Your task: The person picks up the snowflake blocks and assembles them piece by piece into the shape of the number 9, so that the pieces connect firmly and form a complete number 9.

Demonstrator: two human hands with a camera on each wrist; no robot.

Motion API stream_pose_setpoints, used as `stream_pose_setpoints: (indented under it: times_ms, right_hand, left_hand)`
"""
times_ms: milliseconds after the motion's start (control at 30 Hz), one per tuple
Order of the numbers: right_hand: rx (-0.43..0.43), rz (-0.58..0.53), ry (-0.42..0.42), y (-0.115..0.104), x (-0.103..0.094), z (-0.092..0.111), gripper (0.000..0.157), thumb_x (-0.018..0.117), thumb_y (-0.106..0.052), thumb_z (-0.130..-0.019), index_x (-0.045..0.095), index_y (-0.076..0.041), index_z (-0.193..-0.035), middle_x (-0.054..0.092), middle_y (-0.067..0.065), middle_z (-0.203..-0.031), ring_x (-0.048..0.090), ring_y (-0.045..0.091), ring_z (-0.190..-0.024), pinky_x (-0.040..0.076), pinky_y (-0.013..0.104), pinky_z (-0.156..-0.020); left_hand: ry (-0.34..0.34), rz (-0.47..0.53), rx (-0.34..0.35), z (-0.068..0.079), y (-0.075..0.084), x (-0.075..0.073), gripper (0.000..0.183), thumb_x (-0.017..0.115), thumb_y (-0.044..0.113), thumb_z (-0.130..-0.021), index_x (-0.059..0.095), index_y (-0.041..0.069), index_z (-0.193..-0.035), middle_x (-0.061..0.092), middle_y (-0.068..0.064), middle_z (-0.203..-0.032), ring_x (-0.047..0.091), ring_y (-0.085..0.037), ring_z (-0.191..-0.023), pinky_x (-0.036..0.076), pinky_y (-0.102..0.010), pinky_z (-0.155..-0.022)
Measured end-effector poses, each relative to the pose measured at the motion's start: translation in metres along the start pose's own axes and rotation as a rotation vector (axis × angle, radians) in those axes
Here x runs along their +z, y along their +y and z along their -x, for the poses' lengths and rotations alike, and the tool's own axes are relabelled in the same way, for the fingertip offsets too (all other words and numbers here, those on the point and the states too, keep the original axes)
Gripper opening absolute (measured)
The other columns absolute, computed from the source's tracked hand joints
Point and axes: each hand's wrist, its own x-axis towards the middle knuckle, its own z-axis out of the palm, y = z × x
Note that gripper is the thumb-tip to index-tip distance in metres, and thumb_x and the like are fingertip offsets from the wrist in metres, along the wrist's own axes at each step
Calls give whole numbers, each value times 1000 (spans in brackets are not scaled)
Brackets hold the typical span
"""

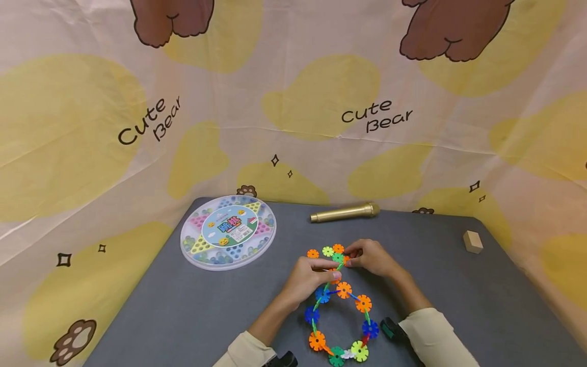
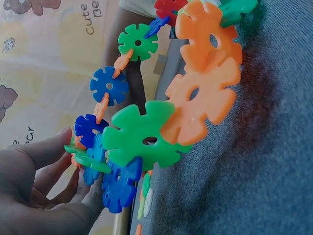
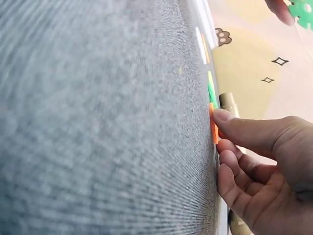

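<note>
A ring of linked plastic snowflake discs (image 1: 344,290), in orange, blue, green and other colours, slants up from the table in the head view. At its upper end my left hand (image 1: 302,283) pinches the chain; the left wrist view shows thumb and fingers on green and blue discs (image 2: 95,159). Beyond it, my right hand (image 1: 373,259) reaches to a small group of loose discs. In the right wrist view its thumb and fingertips pinch an orange disc (image 3: 214,125) at the tabletop. Next to that disc lie a green disc (image 1: 338,258) and a lime disc (image 1: 327,251).
Another loose orange disc (image 1: 313,253) lies behind the left hand. A round Chinese checkers set (image 1: 229,227) sits at the back left. Along the back edge lies a gold microphone (image 1: 345,212), and a wooden block (image 1: 473,242) stands at the right. Printed cloth hangs behind the table.
</note>
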Motion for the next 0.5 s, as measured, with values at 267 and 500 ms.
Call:
stream_pose_setpoints:
  times_ms: [267,500]
  right_hand:
    - [30,32,25,-2,2,1,17,89,-14,-86,78,-9,-98,68,-3,-85,60,12,-78,52,25,-68]
    - [64,-3,42,-7,1,9,13,86,-9,-89,75,-9,-95,66,-2,-79,58,13,-71,49,25,-62]
  left_hand:
    - [4,20,-7,0,1,1,24,81,14,-94,82,2,-115,81,-14,-107,77,-15,-89,59,-21,-79]
    - [0,31,-9,-2,-1,0,27,80,13,-94,80,-3,-116,81,-15,-104,79,-19,-90,60,-22,-80]
